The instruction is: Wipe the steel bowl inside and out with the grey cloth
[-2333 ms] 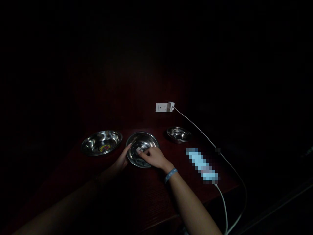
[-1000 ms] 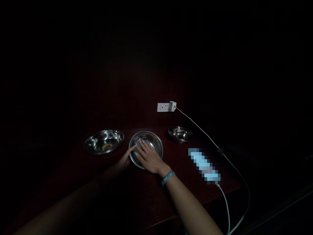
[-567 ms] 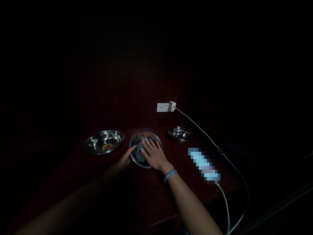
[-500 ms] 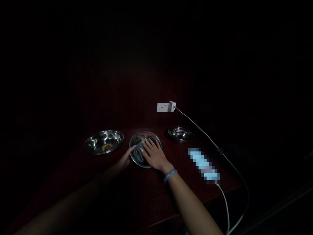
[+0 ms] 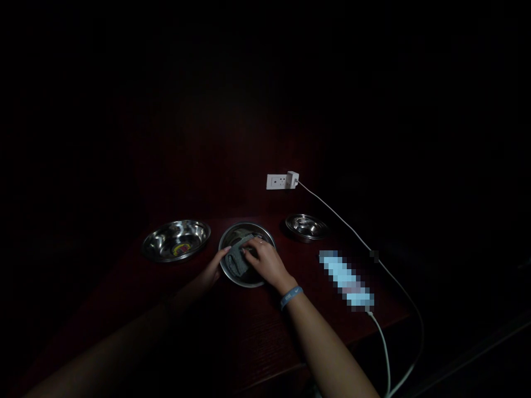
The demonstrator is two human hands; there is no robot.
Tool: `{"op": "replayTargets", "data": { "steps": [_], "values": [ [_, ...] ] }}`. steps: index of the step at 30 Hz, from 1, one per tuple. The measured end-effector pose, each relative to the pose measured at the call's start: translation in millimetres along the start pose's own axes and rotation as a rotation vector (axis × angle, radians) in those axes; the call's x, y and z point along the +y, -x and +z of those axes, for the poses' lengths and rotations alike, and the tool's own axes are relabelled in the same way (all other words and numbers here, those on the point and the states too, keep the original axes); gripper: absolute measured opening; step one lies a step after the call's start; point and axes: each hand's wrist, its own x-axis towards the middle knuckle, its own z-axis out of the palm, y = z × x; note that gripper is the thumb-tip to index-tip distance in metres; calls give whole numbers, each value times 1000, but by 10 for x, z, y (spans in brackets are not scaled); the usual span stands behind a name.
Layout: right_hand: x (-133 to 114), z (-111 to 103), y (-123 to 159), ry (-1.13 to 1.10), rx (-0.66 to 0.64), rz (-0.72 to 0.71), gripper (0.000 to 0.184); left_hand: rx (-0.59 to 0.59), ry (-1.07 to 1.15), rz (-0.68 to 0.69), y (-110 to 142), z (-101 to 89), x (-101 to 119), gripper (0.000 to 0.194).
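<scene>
A shiny metal bowl (image 5: 226, 235) is at the middle of the dark red table, with a folded grey-green cloth (image 5: 235, 260) inside it. My left hand (image 5: 213, 267) grips the bowl's left rim, its thumb over the edge and its other fingers hidden. Over the bowl's right side, my right hand (image 5: 265, 260) has its fingers bent and drawn together on the cloth. Their tips are partly hidden. A blue band (image 5: 291, 297) circles the right wrist.
A wider metal bowl (image 5: 176, 240) with a yellow and red sticker stands to the left. At the back right are smaller metal bowls (image 5: 306, 226), seemingly stacked. A lit, blurred-out phone (image 5: 346, 279) lies on the right, its white cable (image 5: 350, 228) running to a wall socket (image 5: 276, 182).
My right hand has gone from lying spread flat on the cloth to bent fingers gathered on it. More of the cloth and bowl interior shows. My left hand has stayed on the rim.
</scene>
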Motion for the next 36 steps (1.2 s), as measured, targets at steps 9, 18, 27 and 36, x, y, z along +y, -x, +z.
{"op": "replayTargets", "data": {
  "steps": [9, 18, 27, 36],
  "values": [
    [-35, 40, 52, 92, -219, -16, 11, 50, 11, -35, 10, -1, 17, 32],
    [22, 132, 42, -13, -194, -151, 36, 129, -4, -44, 103, 54, 50, 36],
    [-1, 125, 56, 44, -226, -162, 52, 130, 13, -34, 96, 55, 43, 34],
    [-24, 89, 49, 257, -164, -120, 51, 86, 2, -39, 42, 7, -5, 44]
  ]
}}
